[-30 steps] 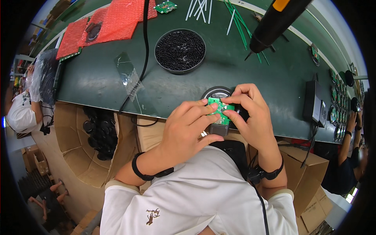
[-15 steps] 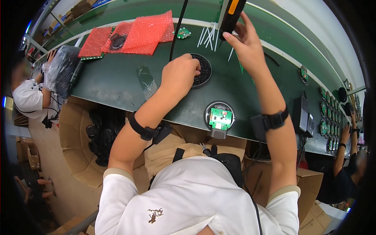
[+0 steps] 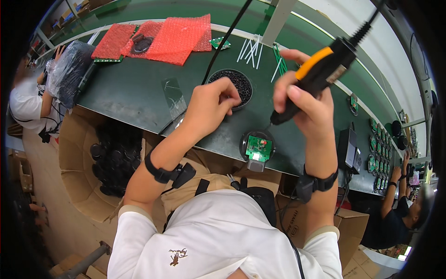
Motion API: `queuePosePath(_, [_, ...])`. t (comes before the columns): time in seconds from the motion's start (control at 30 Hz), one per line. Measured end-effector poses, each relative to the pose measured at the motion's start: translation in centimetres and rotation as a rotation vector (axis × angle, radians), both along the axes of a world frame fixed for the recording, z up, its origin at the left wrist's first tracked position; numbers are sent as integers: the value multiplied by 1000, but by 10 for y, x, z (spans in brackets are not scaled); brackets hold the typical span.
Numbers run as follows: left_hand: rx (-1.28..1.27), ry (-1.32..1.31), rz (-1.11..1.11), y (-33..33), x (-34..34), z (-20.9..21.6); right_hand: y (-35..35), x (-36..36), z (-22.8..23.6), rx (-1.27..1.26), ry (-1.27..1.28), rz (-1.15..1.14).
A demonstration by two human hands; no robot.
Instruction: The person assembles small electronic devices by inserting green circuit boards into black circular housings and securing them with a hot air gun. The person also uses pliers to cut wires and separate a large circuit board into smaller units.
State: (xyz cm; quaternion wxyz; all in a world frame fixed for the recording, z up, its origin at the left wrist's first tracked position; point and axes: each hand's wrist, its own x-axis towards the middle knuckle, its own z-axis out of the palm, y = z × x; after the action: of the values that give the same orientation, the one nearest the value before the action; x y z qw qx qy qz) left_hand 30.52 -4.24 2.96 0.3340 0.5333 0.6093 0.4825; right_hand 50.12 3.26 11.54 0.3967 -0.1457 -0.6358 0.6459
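My right hand (image 3: 312, 107) grips a black and orange electric screwdriver (image 3: 320, 65), its tip slanting down just above a green circuit board (image 3: 259, 148). That board sits on a round black housing (image 3: 244, 139) near the table's front edge. My left hand (image 3: 209, 106) is pinched closed at the near rim of a round dish (image 3: 251, 88) full of small black screws (image 3: 234, 83). Whatever is between its fingertips is too small to make out.
Red bubble-wrap bags (image 3: 179, 37), white sticks (image 3: 251, 52) and green sticks (image 3: 280, 60) lie along the back. A black box-shaped device (image 3: 348, 149) and rows of boards (image 3: 378, 153) are to the right. A carton (image 3: 74, 162) of black parts stands below left. Co-workers work at both sides.
My right hand has brought the screwdriver down and toward me, from the back of the table to over the board. My left hand has lifted its fingers from among the screws to the dish's rim.
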Motion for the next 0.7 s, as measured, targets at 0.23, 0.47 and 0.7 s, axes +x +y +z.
queuePosePath(0.23, [125,-46,-153,-35,25,-19,-16,22,-13,-146,208,5])
queuePosePath(0.47, [78,-116,-141,-42,46,-24,-38,4,-12,-36,250,-168])
queuePosePath(0.7, [162,-32,-162,-42,45,-30,-47,-6,-13,-34,288,-192])
